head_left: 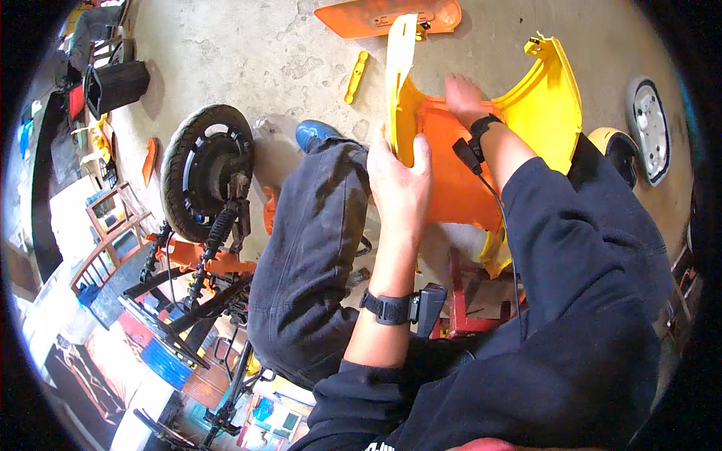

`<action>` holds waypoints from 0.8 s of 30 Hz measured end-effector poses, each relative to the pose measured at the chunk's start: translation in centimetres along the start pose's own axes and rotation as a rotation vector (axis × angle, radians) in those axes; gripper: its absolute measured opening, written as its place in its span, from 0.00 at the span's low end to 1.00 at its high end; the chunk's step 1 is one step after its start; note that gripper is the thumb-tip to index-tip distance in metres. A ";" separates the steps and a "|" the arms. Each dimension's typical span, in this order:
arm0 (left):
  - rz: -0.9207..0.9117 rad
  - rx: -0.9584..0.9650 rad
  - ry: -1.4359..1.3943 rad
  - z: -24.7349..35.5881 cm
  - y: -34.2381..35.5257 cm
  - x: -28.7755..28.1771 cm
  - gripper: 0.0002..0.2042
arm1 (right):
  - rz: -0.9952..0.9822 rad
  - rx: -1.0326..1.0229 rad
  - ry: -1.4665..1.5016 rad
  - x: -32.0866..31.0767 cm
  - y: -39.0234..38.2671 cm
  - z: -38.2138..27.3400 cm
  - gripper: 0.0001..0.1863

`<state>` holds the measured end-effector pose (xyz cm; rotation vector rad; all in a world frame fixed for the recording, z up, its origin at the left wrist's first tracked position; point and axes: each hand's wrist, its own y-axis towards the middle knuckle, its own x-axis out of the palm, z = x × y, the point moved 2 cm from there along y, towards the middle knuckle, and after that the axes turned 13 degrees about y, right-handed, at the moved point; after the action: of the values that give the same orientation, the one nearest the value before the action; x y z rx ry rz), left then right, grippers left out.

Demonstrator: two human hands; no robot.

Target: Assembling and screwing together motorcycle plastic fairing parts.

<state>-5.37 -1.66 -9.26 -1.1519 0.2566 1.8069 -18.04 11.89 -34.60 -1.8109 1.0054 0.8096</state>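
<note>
A curved plastic body panel stands between my knees, with an orange middle section (455,177) and yellow side wings. My left hand (398,180) grips the near end of the left yellow wing (404,83), thumb on its inner face and fingers around the outside. At the far edge of the orange section, my right hand (464,98) reaches over with its back upward; its fingers are mostly hidden. To its right, the other yellow wing (553,98) flares outward. Both wrists wear black straps with small devices, and a cable runs from the right one.
An orange panel (361,19) and a small yellow strip (356,77) lie on the concrete floor ahead. At left stands a vehicle frame with a black wheel (207,169). A white oval part (650,131) lies at right. A red stand (459,301) is below the panel.
</note>
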 end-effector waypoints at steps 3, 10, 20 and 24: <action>0.172 0.112 0.000 1.4 0.1 -0.6 0.27 | 0.096 0.113 0.199 -2.3 -0.3 1.2 0.12; 0.465 0.176 -0.328 7.1 -1.8 -8.9 0.16 | 0.095 -0.140 0.299 -11.8 -3.5 0.2 0.11; 0.310 0.085 -0.815 -3.9 -21.7 -29.2 0.09 | -0.121 -0.579 0.194 -34.6 -12.4 -5.4 0.17; 0.500 -0.404 -0.725 -20.2 -32.8 -30.0 0.09 | -0.099 -0.222 0.475 -41.2 -13.7 2.8 0.14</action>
<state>36.05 -14.21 13.21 -0.6352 -0.2875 2.6785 -25.16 30.76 3.97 -2.2912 1.1428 0.4484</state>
